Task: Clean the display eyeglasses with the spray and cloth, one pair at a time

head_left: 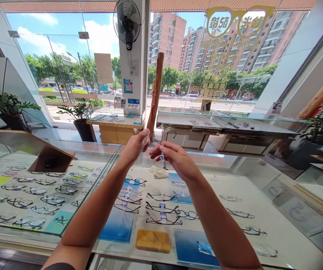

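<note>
My right hand (175, 157) pinches a thin-rimmed pair of eyeglasses (159, 162), held up above the glass counter. One lens hangs under my fingers and the other shows above them. Close on its left, my left hand (138, 145) is closed around a small whitish, translucent object (146, 139) that looks like a little spray bottle; my fingers hide most of it. Directly below the hands, a crumpled cream cloth (159, 173) lies on the counter. Several folded eyeglasses (163, 207) are lined up nearer to me, between my forearms.
A yellow-brown block (153, 241) lies near the front edge, between blue display sheets (116, 227). Another glass case (34, 191) full of frames adjoins on the left, with a brown slanted stand (49, 159) on it. Beyond are low cabinets, a wooden post (157, 86) and windows.
</note>
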`<state>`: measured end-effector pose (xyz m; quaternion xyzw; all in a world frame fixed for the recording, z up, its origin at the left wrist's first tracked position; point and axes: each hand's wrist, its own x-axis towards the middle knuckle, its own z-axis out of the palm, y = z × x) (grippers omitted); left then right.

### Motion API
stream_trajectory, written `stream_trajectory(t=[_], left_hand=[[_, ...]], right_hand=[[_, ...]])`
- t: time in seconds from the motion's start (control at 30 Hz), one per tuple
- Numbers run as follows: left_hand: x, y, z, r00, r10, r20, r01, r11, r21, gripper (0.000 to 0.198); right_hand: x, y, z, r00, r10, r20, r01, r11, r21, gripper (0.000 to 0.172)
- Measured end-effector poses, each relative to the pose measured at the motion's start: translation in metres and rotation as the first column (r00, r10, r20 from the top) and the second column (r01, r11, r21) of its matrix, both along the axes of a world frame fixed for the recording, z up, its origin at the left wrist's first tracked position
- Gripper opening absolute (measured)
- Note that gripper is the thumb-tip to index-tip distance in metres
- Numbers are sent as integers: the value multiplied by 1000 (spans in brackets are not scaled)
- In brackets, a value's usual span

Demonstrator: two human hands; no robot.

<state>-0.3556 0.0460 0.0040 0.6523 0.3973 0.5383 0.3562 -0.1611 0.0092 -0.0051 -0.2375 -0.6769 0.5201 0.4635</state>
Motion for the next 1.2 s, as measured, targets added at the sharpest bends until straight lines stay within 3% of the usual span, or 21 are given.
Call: stream_trajectory(t=[0.63, 0.9, 1.2], left_hand=[[1, 11, -5, 999, -9, 45, 12, 997, -70, 65], [-3, 17, -5, 999, -29, 34, 33, 989, -144, 74], [-11, 24, -12, 954, 202, -220, -190, 979, 74, 72]], right_hand=[[-3, 12, -3, 994, 97, -48, -100, 993, -64, 30], [-3, 22, -6, 980, 116, -163, -151, 964, -218, 29], [-3, 31, -10, 986, 128, -102, -152, 951, -268, 32]])
